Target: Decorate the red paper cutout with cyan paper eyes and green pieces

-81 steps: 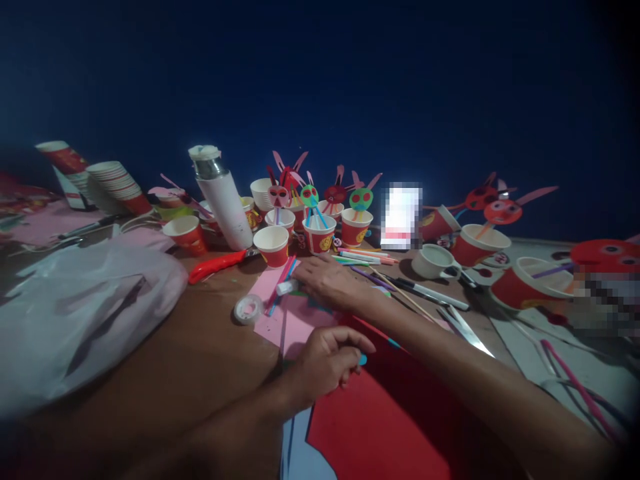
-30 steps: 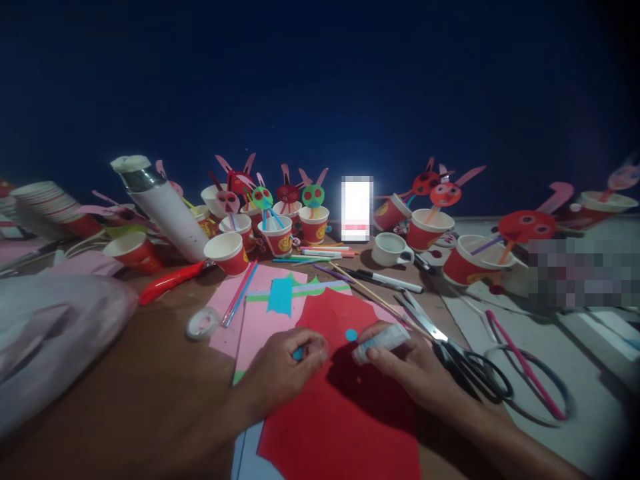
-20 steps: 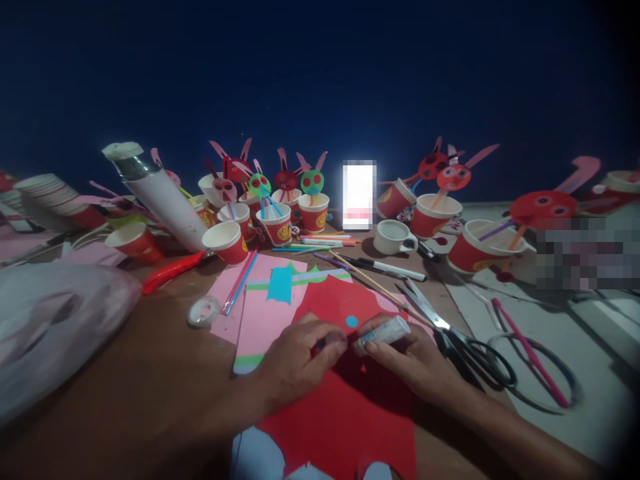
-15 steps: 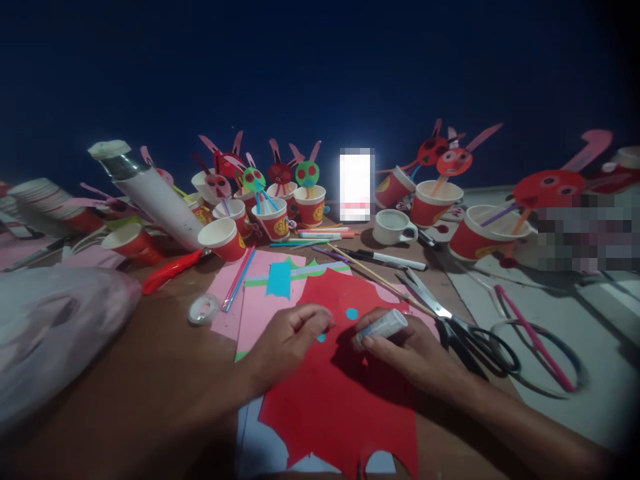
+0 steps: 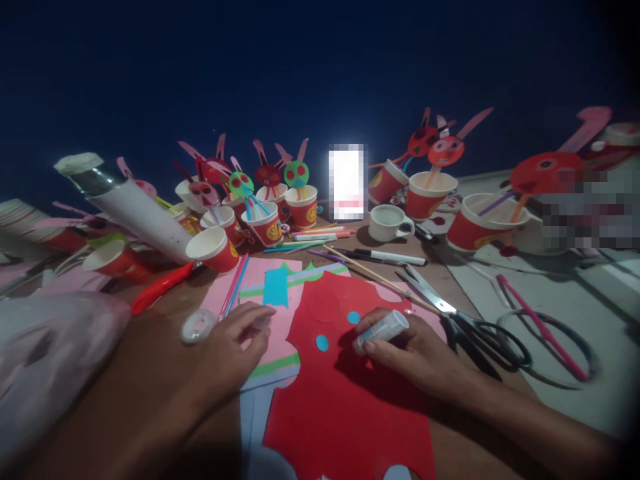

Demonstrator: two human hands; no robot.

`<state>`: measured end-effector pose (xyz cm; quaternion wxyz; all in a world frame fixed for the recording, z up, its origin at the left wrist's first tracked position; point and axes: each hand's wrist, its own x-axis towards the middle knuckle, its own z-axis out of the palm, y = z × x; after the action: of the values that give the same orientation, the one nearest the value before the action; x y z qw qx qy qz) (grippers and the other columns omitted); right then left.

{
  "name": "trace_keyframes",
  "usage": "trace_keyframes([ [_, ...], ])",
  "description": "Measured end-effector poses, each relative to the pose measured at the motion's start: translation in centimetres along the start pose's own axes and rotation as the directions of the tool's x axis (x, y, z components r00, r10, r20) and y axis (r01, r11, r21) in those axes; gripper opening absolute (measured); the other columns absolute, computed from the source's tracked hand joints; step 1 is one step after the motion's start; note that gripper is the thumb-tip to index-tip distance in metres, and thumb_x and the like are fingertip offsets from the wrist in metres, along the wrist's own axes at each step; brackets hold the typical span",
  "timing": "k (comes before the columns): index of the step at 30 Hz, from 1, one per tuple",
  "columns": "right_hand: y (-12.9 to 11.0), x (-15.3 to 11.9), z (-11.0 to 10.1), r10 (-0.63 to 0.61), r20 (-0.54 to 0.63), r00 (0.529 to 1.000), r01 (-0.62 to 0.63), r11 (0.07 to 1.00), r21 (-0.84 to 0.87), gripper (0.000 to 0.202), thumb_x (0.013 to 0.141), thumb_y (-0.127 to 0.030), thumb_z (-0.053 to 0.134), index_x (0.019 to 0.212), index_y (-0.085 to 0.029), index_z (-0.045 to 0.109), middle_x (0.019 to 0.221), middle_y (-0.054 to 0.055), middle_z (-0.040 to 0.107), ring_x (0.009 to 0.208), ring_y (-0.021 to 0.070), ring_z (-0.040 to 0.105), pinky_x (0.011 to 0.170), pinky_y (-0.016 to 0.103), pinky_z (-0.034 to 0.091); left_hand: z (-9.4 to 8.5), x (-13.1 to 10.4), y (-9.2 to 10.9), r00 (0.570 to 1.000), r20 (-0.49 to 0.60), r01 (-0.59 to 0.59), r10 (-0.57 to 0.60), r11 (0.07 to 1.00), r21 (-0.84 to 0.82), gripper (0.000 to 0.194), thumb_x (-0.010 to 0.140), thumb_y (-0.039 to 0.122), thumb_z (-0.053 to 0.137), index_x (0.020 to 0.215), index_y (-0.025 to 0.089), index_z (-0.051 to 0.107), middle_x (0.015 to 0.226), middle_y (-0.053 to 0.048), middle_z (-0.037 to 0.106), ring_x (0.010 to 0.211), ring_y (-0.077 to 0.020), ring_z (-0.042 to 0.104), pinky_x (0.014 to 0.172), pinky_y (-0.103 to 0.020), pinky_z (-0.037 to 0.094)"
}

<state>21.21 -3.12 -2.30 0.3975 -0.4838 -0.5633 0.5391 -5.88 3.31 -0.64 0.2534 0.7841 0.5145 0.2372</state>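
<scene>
My right hand [image 5: 400, 353] is closed around a white glue stick [image 5: 383, 331], held tilted above a large sheet of red paper [image 5: 350, 407] with scalloped cut-out edges. My left hand [image 5: 237, 343] hovers at the left by the pink paper [image 5: 285, 327], thumb and fingers apart and loosely curled; I make out nothing held in it. Two small blue paper circles [image 5: 323, 343] lie on the red sheet between my hands. Above them a red paper circle [image 5: 325, 305] rests on the same sheet, barely standing out from it.
Black-handled scissors [image 5: 450, 313] lie open at the right, near a wooden skewer [image 5: 370, 270]. A tape roll [image 5: 197, 327] sits left of my hand. Behind stand red paper cups [image 5: 303, 208] with paper animal heads, a white mug [image 5: 387, 225] and markers [image 5: 320, 235]. A plastic bag [image 5: 55, 360] bulges at the left.
My left hand has drawn back leftward from the blue circles, its pinched fingers parting. The red circle and both blue circles now show fully. My right hand keeps the glue stick in nearly the same place.
</scene>
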Motion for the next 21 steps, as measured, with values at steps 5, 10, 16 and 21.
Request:
trace_keyframes([
  [5, -0.1, 0.2, 0.3, 0.012, -0.028, 1.000, -0.012, 1.000, -0.010, 0.011, 0.080, -0.027, 0.059, 0.082, -0.016, 0.061, 0.081, 0.005, 0.067, 0.074, 0.0176, 0.063, 0.069, 0.030, 0.049, 0.3, 0.0, -2.0, 0.895, 0.061, -0.427, 0.441, 0.813, 0.395, 0.028, 0.085, 0.017, 0.049, 0.111, 0.016, 0.059, 0.106, -0.009, 0.062, 0.100, -0.0234, 0.054, 0.087, -0.039, 0.045],
  [10, -0.1, 0.1, 0.4, 0.017, -0.067, 0.998, -0.023, 0.996, -0.090, 0.010, 0.079, -0.027, 0.060, 0.078, -0.017, 0.058, 0.073, 0.002, 0.065, 0.068, 0.0151, 0.060, 0.064, 0.027, 0.048, 1.2, -1.2, 0.0, 0.840, 0.042, -0.506, 0.541, 0.752, 0.423, 0.030, 0.083, 0.022, 0.056, 0.112, 0.016, 0.059, 0.110, -0.009, 0.064, 0.103, -0.0264, 0.052, 0.087, -0.042, 0.041],
  [16, -0.1, -0.2, 0.3, -0.055, -0.062, 0.997, 0.047, 0.991, -0.122, 0.015, 0.086, -0.032, 0.054, 0.087, -0.018, 0.060, 0.083, 0.004, 0.067, 0.073, 0.0155, 0.063, 0.066, 0.026, 0.050, 3.1, -2.7, 1.2, 0.811, 0.071, -0.581, 0.581, 0.786, 0.212, 0.033, 0.082, 0.030, 0.056, 0.110, 0.013, 0.060, 0.109, -0.010, 0.065, 0.096, -0.0263, 0.052, 0.082, -0.042, 0.041],
  [21, -0.5, -0.4, 0.0, -0.082, -0.110, 0.991, 0.050, 0.963, -0.266, 0.009, 0.087, -0.028, 0.053, 0.092, -0.022, 0.056, 0.074, 0.000, 0.066, 0.062, 0.0129, 0.063, 0.056, 0.021, 0.050, 3.4, -3.1, 0.9, 0.855, 0.151, -0.517, 0.496, 0.835, 0.187, 0.032, 0.081, 0.030, 0.058, 0.109, 0.015, 0.060, 0.115, -0.010, 0.061, 0.099, -0.0263, 0.051, 0.082, -0.042, 0.039],
])
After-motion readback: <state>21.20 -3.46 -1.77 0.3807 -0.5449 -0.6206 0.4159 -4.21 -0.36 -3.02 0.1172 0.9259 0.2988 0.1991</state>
